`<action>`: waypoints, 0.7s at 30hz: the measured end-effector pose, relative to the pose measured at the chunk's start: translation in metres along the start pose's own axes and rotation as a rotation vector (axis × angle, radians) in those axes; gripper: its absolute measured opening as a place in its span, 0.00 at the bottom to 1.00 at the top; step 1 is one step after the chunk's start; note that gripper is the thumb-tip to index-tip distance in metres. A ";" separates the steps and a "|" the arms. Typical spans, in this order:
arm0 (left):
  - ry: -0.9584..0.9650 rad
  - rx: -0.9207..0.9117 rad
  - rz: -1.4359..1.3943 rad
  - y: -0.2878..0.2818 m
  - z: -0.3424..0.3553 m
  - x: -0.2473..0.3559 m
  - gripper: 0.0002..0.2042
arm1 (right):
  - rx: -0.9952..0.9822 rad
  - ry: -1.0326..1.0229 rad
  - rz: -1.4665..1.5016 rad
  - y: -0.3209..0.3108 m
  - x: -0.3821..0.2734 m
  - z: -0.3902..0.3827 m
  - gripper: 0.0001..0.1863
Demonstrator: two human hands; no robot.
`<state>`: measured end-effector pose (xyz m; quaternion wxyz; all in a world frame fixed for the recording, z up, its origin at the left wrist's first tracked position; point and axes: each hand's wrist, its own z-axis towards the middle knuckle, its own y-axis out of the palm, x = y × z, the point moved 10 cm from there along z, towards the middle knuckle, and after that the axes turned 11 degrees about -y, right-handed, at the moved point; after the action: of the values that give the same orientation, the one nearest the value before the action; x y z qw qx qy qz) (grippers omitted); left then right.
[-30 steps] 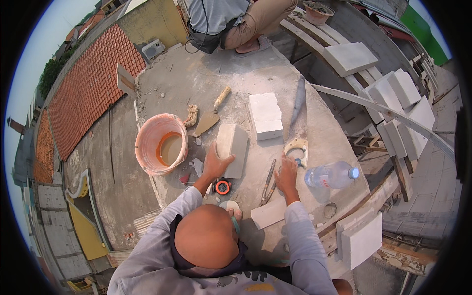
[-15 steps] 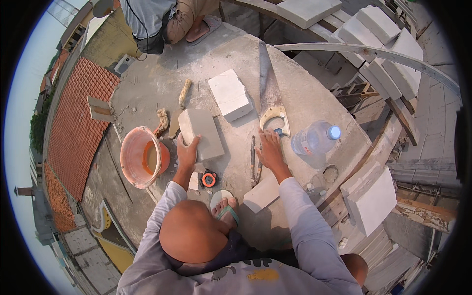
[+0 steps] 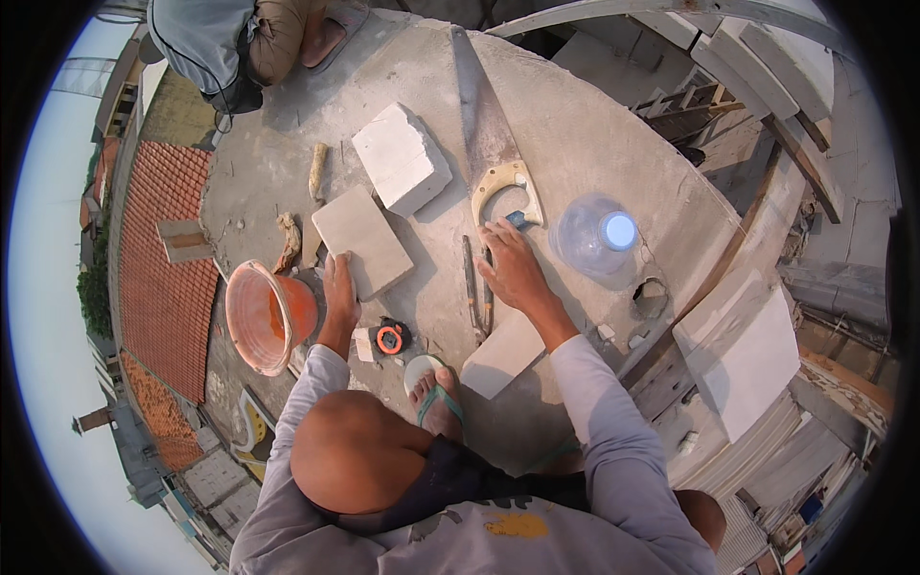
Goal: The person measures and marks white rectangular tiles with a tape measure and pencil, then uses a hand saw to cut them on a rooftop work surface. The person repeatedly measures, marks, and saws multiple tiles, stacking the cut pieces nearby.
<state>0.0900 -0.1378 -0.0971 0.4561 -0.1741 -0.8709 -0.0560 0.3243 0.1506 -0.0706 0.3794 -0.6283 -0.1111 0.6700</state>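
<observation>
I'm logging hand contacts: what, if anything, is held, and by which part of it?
The left hand touches the grey block at its near left side; a grip cannot be told. The right hand, by the two-handled tool, shows no clear hold.

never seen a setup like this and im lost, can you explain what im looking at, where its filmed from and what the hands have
No machine here: these are a person's own bare hands, seen by a fisheye camera worn on the head, looking down, so straight edges bend. The left hand touches a grey block; whether it bears its weight is unclear. The right hand is at the pincers, near the saw; no firm grip shows. Also on the concrete surface are a white block, a pale slab, a tape measure and a clear bottle. An orange bucket is at the left; another person is at the upper left.
</observation>
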 end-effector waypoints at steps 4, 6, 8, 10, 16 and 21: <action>0.041 0.074 0.120 -0.010 -0.003 -0.002 0.23 | 0.031 0.017 0.074 -0.006 -0.006 -0.003 0.29; 0.029 0.069 0.130 -0.016 0.000 -0.003 0.24 | 0.011 0.032 0.084 -0.004 -0.007 -0.004 0.30; 0.039 0.051 0.137 -0.013 0.001 -0.002 0.24 | 0.020 0.048 0.104 -0.009 -0.009 -0.005 0.30; 0.071 0.008 0.154 -0.001 0.010 0.007 0.24 | 0.040 0.064 0.142 -0.016 -0.011 -0.008 0.29; 0.066 -0.142 0.277 0.005 0.049 0.015 0.32 | 0.044 0.047 0.256 -0.027 -0.029 -0.017 0.27; 0.073 0.164 0.397 0.012 0.048 0.025 0.40 | -0.217 -0.069 0.357 -0.043 -0.103 -0.013 0.26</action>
<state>0.0442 -0.1079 -0.1045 0.5021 -0.3022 -0.8041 0.0997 0.3443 0.1093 0.0322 0.1807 -0.6520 -0.0823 0.7318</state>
